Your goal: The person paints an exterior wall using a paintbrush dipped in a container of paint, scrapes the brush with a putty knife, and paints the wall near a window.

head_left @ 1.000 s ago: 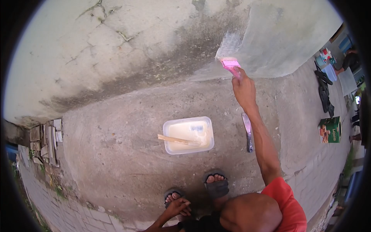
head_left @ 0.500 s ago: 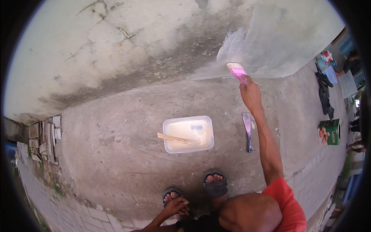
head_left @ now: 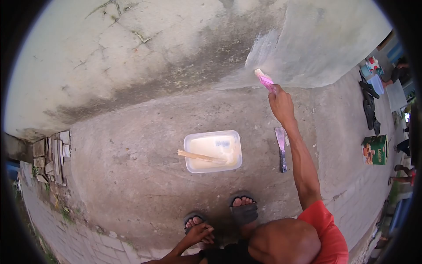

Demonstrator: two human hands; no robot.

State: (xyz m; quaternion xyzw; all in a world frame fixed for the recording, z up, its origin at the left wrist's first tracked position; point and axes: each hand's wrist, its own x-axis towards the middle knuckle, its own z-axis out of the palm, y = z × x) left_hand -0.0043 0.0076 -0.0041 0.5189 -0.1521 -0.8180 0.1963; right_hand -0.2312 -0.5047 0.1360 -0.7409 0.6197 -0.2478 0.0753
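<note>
My right hand is closed round the handle of a pink paintbrush. The pale bristles meet the lower part of the wall, beside a whitish painted patch. On the concrete floor below stands a clear plastic tub of cream-coloured paint, with wooden sticks lying across its left part. A scraper with a stained blade lies right of the tub. Down by my sandalled feet, my left hand hangs near the left foot, fingers partly curled; whether it holds anything cannot be made out.
Stacked boards and tiles lie at the far left. At the right are a green tin, black sandals and a blue-white basin. Parts of other people show at the right edge.
My right hand has shifted slightly left and the brush has turned, showing its narrower side at the wall. My left hand has hardly moved. More of a person shows at the right edge.
</note>
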